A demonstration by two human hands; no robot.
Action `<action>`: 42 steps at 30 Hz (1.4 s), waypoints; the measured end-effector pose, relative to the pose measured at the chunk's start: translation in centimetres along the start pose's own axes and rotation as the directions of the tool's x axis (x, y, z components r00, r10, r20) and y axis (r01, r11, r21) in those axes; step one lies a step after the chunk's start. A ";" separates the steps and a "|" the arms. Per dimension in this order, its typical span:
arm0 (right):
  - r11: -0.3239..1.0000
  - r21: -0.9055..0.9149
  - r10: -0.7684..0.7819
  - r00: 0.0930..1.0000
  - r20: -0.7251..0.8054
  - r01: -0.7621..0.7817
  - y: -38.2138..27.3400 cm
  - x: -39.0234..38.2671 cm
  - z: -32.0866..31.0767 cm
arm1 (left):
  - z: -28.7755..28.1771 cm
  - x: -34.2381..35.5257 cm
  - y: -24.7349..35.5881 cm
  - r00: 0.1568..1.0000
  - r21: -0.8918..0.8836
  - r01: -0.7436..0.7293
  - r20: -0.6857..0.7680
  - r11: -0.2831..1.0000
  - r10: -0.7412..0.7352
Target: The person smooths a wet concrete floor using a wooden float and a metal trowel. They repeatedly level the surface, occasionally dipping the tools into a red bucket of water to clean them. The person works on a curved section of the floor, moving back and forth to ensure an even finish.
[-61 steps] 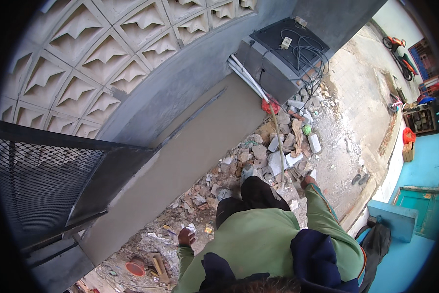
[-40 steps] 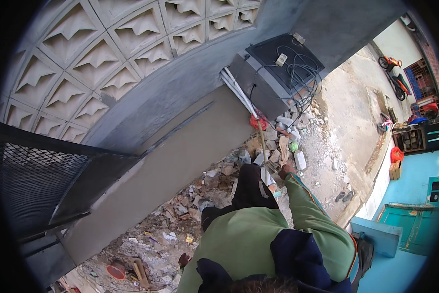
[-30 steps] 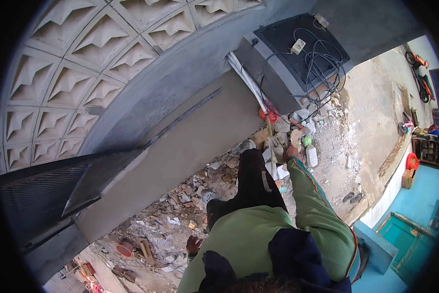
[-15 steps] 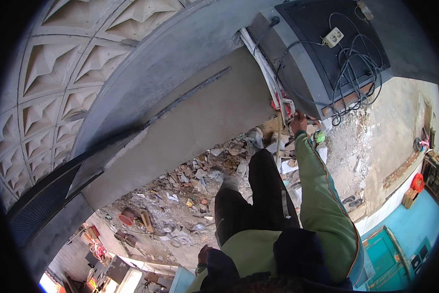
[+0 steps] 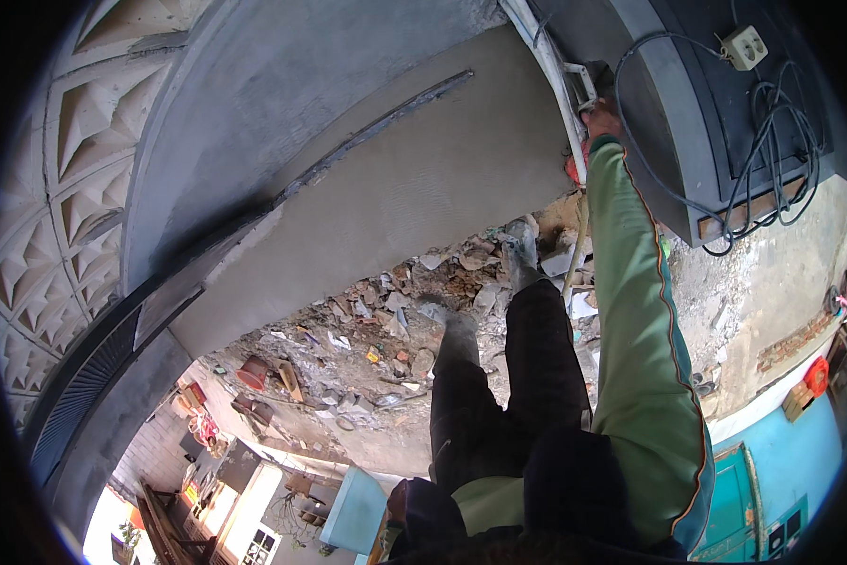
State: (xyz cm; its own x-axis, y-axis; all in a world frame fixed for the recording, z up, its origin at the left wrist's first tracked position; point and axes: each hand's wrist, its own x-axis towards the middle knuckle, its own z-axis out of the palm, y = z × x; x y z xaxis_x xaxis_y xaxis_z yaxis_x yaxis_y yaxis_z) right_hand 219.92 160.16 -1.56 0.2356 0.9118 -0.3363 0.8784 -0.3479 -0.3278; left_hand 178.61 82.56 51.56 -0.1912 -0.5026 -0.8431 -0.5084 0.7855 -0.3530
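Observation:
My right hand (image 5: 602, 121) is raised at the end of my outstretched arm, its fingers closed round the lower end of a thin white bent bar (image 5: 581, 79). Right beside it run white pipes (image 5: 557, 87), up along the corner between the smooth grey plastered wall (image 5: 423, 169) and a dark grey boxed pillar. A red item (image 5: 572, 169) shows just below the hand, partly covered by a pipe. My left hand (image 5: 397, 503) hangs low at my side, near the bottom of the view; its fingers are too dark and hidden to read.
Broken rubble (image 5: 395, 320) covers the ground around my feet. A coiled black cable (image 5: 772, 141) with a white socket block (image 5: 744, 47) hangs over the pillar. At the left stands a dark metal railing (image 5: 94, 377). A reddish bucket (image 5: 252, 372) lies on the rubble.
My right hand has gone up along the pipes, with the white bent bar in it. The view has shifted, so the pillar and cable sit farther right. My left hand stays low.

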 end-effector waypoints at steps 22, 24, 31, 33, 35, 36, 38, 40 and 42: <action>0.939 -0.344 0.244 0.737 0.631 -0.018 15.7 -52.8 -13.4 | 0.1 11.7 3.7 0.864 -0.253 -0.456 0.105 0.853 0.493; 0.950 -0.313 0.237 0.688 0.686 -0.016 16.7 -57.1 -13.1 | -0.3 13.8 4.7 0.850 -0.239 -0.494 0.069 0.836 0.522; 0.973 -0.187 0.052 0.664 0.746 0.133 7.2 -62.5 -15.9 | -2.2 21.6 6.1 0.467 0.394 -0.853 0.279 0.344 0.839; 0.970 -0.185 0.032 0.669 0.743 0.158 5.6 -63.2 -17.5 | -3.4 22.4 7.3 0.428 0.452 -0.856 0.345 0.252 0.835; 0.964 -0.191 0.020 0.670 0.742 0.184 4.6 -64.1 -18.7 | -4.3 21.3 8.3 0.386 0.454 -0.868 0.360 0.202 0.850; 0.963 -0.194 0.019 0.668 0.744 0.188 4.4 -64.7 -19.0 | -5.0 20.9 9.0 0.352 0.414 -0.892 0.389 0.180 0.851; 0.957 -0.205 0.020 0.661 0.750 0.204 4.2 -65.8 -19.6 | -5.4 19.8 9.7 0.410 0.320 -0.898 0.364 0.301 0.836; 0.948 -0.200 -0.002 0.634 0.774 0.247 3.1 -65.8 -20.0 | -4.5 25.6 9.1 0.211 0.107 -0.975 0.192 0.194 0.958; 0.943 -0.206 0.003 0.612 0.791 0.261 4.1 -66.3 -19.9 | -3.9 23.9 9.5 0.507 -0.520 -0.665 0.212 0.536 0.835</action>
State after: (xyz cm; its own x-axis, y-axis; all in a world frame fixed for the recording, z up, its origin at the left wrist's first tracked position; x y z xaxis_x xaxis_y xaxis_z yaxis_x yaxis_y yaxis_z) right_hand 216.16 102.60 36.99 -0.1818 0.3847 -0.9050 0.9756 -0.0449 -0.2151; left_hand 165.90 76.58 29.64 -0.3432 0.4783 -0.8084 -0.5816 0.5676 0.5827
